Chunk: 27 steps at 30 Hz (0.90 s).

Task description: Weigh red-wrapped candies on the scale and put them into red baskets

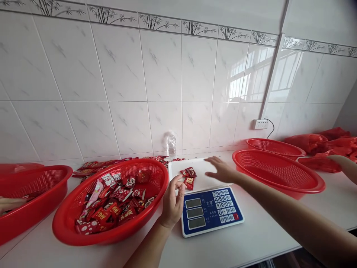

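Basically, glossy foil packets, small, flat, crimped and red with gold and white print; three packets (189, 178) sit on the smooth white tray (178, 169) of the scale (212, 212), left of its middle. Scale has a blue panel with three grey displays and white keys. Filled basket (160, 173) just left of the scale: red plastic, oval, perforated walls, mixed wrappers heaped inside. More loose packets (97, 163) lie behind it along the wall. Clear, ribbed plastic bottle (171, 145) stands upright there too.

Left hand (173, 201) comes up from the near edge, beside the scale's left side, fingers (175, 181) loosely curled, thumb up and a gap between; nothing seen in its hold. Whether it touches the tray can't be told. Right hand (223, 171) reaches in from the right over the tray, palm downward, fingers (214, 160) spread wide and gripping nothing, right of the three packets.

White table (262, 223), smooth, with a second red basket (279, 171) right of the scale and another oval one (275, 146) behind. Crinkled red bags (305, 143) far right, another person's arm (344, 165) at them. Left edge: another red basket (52, 197), someone else's hand (11, 204) inside. Shiny marbled wall tiles (164, 82), bamboo border, white socket (260, 124) low on the right.
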Each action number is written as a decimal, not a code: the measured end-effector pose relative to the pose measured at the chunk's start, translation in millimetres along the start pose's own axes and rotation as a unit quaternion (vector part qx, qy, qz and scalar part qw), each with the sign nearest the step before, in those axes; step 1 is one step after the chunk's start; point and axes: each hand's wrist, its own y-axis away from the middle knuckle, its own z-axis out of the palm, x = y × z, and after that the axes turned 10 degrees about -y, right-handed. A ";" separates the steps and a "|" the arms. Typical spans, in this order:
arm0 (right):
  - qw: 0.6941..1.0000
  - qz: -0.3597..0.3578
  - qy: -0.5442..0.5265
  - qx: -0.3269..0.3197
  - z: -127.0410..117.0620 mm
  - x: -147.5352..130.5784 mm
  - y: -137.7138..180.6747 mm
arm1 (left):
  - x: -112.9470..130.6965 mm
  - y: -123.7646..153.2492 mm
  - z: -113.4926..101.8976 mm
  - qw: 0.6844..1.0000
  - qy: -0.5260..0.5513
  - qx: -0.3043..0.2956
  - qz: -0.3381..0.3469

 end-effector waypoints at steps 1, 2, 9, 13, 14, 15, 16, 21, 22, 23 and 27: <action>0.999 -0.029 -0.014 -0.024 11.3 -16.4 -5.0 | -0.2 0.3 0.0 1.000 0.004 -0.002 -0.004; 0.997 -0.053 -0.026 -0.049 21.5 -30.9 -9.5 | -0.3 0.6 0.0 1.000 0.009 -0.005 -0.008; 0.981 -0.123 -0.045 -0.141 63.1 -72.6 -40.1 | -3.0 2.5 -0.8 1.000 0.012 -0.023 -0.011; 0.985 -0.136 -0.023 -0.099 71.1 -72.8 -51.4 | -4.7 3.7 -0.3 0.999 0.006 -0.032 -0.003; 0.987 -0.136 -0.016 -0.089 72.0 -72.6 -53.0 | -4.8 3.9 -0.1 0.999 0.007 -0.034 -0.004; 0.988 -0.135 -0.008 -0.079 72.7 -72.4 -54.2 | -4.7 4.0 0.0 0.999 0.007 -0.036 -0.006; 0.989 -0.134 -0.001 -0.070 73.3 -72.3 -55.2 | -4.5 4.0 0.1 0.999 0.008 -0.036 -0.008; 0.990 -0.130 0.040 -0.035 73.8 -69.7 -57.9 | -3.6 3.7 0.0 0.999 0.023 -0.035 -0.012; 0.990 -0.130 0.047 -0.031 72.9 -68.4 -58.0 | -3.7 3.8 0.0 0.999 0.024 -0.034 -0.014; 0.990 -0.128 0.052 -0.026 71.4 -66.6 -57.8 | -4.0 3.9 0.1 0.999 0.025 -0.033 -0.017; 0.992 -0.114 0.063 0.007 55.8 -53.4 -53.1 | -6.4 4.5 0.9 0.999 0.030 -0.033 -0.016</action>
